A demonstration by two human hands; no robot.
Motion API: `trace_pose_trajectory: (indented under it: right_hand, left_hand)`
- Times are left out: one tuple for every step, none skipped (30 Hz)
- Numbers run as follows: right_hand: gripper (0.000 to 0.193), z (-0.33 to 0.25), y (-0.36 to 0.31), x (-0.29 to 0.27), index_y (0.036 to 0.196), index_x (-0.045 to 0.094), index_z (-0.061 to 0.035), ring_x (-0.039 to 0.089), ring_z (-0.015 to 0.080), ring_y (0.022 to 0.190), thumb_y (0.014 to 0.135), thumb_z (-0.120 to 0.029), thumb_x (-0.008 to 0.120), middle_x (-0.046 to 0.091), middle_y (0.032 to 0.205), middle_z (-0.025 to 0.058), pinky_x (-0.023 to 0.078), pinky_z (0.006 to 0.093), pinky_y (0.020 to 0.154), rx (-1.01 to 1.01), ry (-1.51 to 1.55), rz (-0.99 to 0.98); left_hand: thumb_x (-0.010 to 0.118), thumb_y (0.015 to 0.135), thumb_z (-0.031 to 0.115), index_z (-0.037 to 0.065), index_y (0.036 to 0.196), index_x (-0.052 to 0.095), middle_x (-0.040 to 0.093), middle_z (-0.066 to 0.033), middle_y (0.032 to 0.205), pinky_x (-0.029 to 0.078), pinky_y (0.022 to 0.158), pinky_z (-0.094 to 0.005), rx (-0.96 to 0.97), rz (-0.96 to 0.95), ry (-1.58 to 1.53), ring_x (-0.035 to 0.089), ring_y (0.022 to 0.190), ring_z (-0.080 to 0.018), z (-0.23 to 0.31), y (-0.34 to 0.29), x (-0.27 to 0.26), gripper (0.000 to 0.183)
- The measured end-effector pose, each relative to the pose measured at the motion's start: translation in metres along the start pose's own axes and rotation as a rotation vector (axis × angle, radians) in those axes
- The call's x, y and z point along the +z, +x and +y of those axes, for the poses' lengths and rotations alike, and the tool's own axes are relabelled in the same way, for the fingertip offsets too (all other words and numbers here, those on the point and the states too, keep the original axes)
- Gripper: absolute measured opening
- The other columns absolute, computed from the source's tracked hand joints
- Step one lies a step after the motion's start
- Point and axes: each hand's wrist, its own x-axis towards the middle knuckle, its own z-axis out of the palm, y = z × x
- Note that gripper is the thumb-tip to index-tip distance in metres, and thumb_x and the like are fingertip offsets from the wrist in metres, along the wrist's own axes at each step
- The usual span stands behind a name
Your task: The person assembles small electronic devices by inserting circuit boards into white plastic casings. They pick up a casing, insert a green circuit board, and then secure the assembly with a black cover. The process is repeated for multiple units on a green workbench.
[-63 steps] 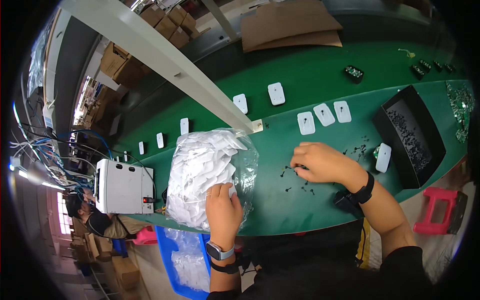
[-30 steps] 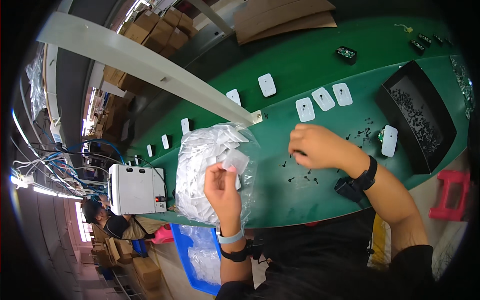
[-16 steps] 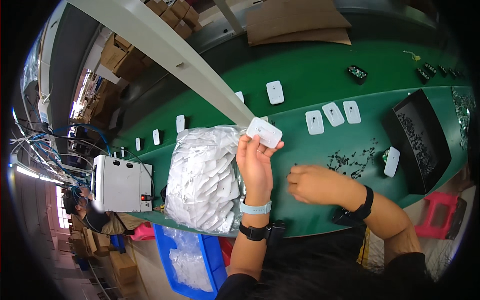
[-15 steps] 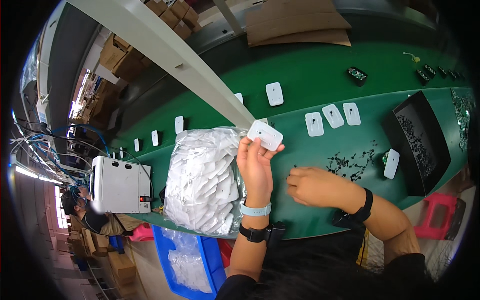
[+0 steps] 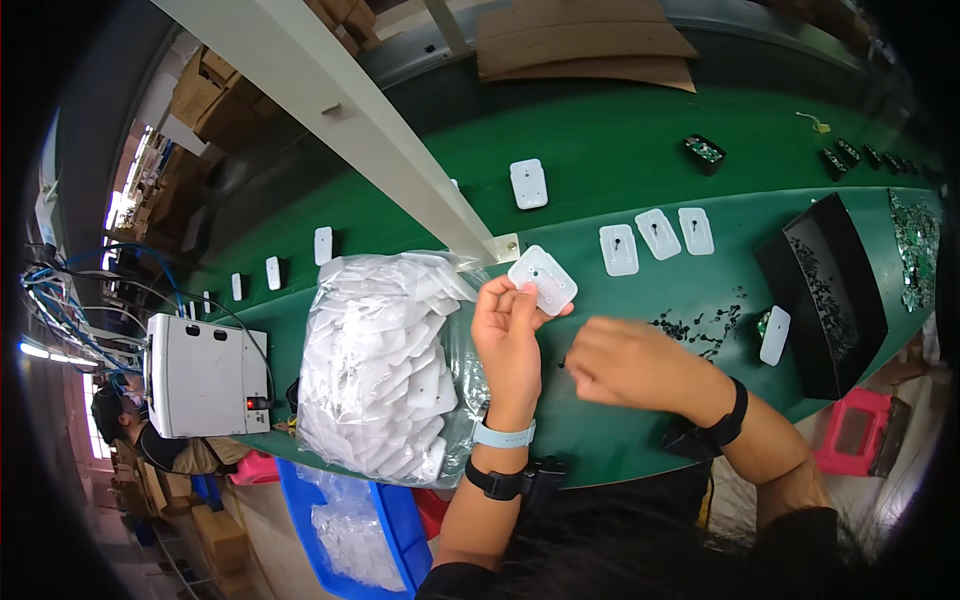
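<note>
My left hand [image 5: 508,335] holds up a white plastic cover [image 5: 543,283] with rounded corners, thumb on its face and fingers behind. A small dark spot shows near the cover's middle. To its right, my right hand [image 5: 640,368] hovers low over the green bench with fingers curled together. A tiny dark bit shows by its fingertips, too small to name. Beyond that hand lie loose small black parts [image 5: 705,335]. Farther back, three white covers [image 5: 619,251] rest in a row, each with a black part in it. Left of my left hand bulges a clear bag of white covers [image 5: 375,370].
A black box [image 5: 868,345] of small black parts stands at the right, beside a white-covered unit [image 5: 774,336]. White units [image 5: 528,184] sit on the green belt behind. A slanted metal post [image 5: 400,150] meets the bench. At left are a white machine [image 5: 205,385] and a blue bin [image 5: 395,530].
The white cover has turned and tilted in my left hand. My right hand has shifted slightly, its fingers still curled. The whole view has swung a little, moving the bench things leftward.
</note>
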Motion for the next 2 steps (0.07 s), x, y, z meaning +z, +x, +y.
trace_pose_trajectory:
  right_hand:
    - [0.016, 0.0027, -0.0007, -0.0069, 0.085, 0.066, -0.0073, 0.063, 0.0240, 0.088, 0.075, -0.015, 0.075, 0.062, 0.085, 0.0041, 0.054, 0.0329, 0.079, 0.043, -0.014, 0.104]
    - [0.018, 0.0053, -0.0006, -0.0144, 0.086, 0.065, -0.0083, 0.063, 0.0245, 0.088, 0.074, -0.016, 0.076, 0.063, 0.085, 0.0041, 0.054, 0.0330, 0.080, 0.084, -0.030, 0.209]
  left_hand:
    - [0.058, 0.102, 0.007, -0.002, 0.112, 0.054, 0.070, -0.0152, 0.107, 0.065, 0.074, -0.0406, 0.000, -0.015, 0.014, 0.073, 0.090, -0.0256, -0.0038, -0.0019, 0.0005, 0.015]
    - [0.058, 0.102, 0.008, -0.004, 0.114, 0.054, 0.070, -0.0151, 0.107, 0.065, 0.073, -0.0405, 0.004, -0.042, 0.072, 0.073, 0.092, -0.0258, -0.0076, -0.0034, 0.0000, 0.017]
